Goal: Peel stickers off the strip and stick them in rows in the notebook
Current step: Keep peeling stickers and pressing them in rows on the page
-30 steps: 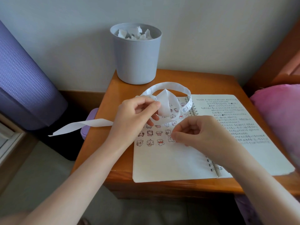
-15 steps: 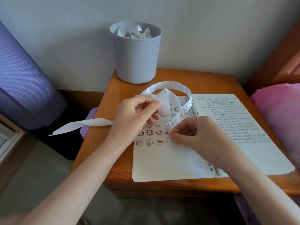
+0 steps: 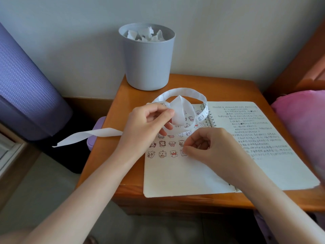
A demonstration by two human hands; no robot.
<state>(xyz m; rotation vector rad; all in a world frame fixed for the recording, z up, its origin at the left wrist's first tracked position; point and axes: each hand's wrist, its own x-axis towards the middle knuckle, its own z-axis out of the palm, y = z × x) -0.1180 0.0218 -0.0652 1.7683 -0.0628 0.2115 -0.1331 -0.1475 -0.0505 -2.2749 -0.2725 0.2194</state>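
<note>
The step in hand looks like setting a sticker down. The right hand [image 3: 211, 148] is curled, its thumb and forefinger tips closed together on a sticker [image 3: 183, 153] at the 3 o'clock end of the lowest row on the notebook [image 3: 175, 176]. That row holds four small cartoon animals, with more rows above it towards 12 o'clock, partly hidden.

The left hand [image 3: 147, 125] hovers at 10 o'clock from the right one, well apart from it. It is clamped by thumb and fingers on the strip [image 3: 184, 90], which loops up towards 12 o'clock and trails a bare tail off the tabletop [image 3: 102, 155] towards 9 o'clock.

Next, I judge, the right hand should rub the sticker flat and lift off. It should then go up to the loop, where the left hand must feed a printed stretch forward so an edge can be picked. The row may need a fresh start below.

The facing page at 3 o'clock carries lines of handwriting too small to read. No brand or label shows on the grey bin [image 3: 147, 57] of paper scraps at 12 o'clock.
</note>
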